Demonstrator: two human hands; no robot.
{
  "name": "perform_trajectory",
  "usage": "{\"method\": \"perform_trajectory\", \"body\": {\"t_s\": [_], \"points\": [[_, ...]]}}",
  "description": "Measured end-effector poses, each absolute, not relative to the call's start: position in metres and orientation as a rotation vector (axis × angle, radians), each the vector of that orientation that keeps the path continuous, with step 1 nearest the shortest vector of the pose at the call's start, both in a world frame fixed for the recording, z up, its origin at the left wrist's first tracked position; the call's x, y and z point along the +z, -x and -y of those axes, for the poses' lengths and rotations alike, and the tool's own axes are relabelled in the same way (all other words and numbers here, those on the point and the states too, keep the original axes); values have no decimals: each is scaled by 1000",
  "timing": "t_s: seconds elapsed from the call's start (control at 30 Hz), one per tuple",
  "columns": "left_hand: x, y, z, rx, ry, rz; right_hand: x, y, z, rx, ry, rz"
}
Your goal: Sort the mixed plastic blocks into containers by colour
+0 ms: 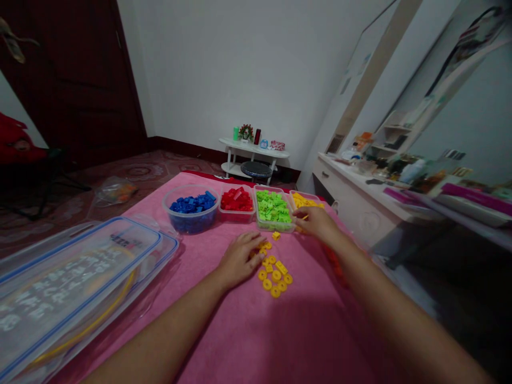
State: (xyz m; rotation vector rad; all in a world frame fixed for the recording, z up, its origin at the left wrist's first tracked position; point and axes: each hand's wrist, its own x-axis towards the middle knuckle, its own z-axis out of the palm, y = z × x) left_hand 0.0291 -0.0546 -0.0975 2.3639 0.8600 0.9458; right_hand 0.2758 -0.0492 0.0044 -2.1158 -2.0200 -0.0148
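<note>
Clear box [100, 266]: at 9 o'clock from the loose yellow pieces [276, 272], which we take as our clock's centre; it has blue edging and white lettering.
Round tub [191, 224]: at 10 o'clock; we see blue bricks [192, 204] heaped inside.
Red tub [237, 215]: at 11 o'clock, just beside the round tub, filled with red bricks [236, 200].
Left hand [240, 258]: at 10 o'clock, its bent fingers reaching over the nearest pieces, thumb apart; we cannot tell whether they grip one.
Green tub [274, 226]: at 12 o'clock, packed with green bricks [272, 205].
Single yellow block [276, 235]: also at 12 o'clock, just on our side of the green tub.
Loose yellow pieces: rings and small blocks clustered on our pink-covered bench [312, 314].
Yellow tub [308, 193]: at 1 o'clock, holding yellow bricks [306, 200], partly hidden by our hand.
Right hand [316, 221]: at 1 o'clock, fingers curled down by the yellow tub; whether they grasp a piece, we cannot tell.
Dresser [340, 181]: between 1 and 2 o'clock, beyond the bench, its top crowded.
</note>
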Motion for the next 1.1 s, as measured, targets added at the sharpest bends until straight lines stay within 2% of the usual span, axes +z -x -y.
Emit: {"method": "perform_trajectory", "body": {"t_s": [0.1, 0.33, 0.57, 0.77, 0.97, 1.1], "points": [[-99, -30, 55, 860, -2448, -776, -26, -246, 67, 183, 2007, 2075], [-100, -31, 55, 933, -2337, -775, -76, -220, 82, 13, 1936, 2025], [-99, -31, 57, 974, -2269, -851, -78, -223, 79, 25, 1907, 1820], [-101, -31, 55, 1064, -2069, -906, -82, -214, 76, 252, 1604, 1872], [-98, -30, 54, 1161, -1827, -930, -85, -206, 78, 365, 1531, 1835], [-94, -28, 54, 1151, -1597, -882, -71, -193, 87, 622, 1305, 1783]]}}
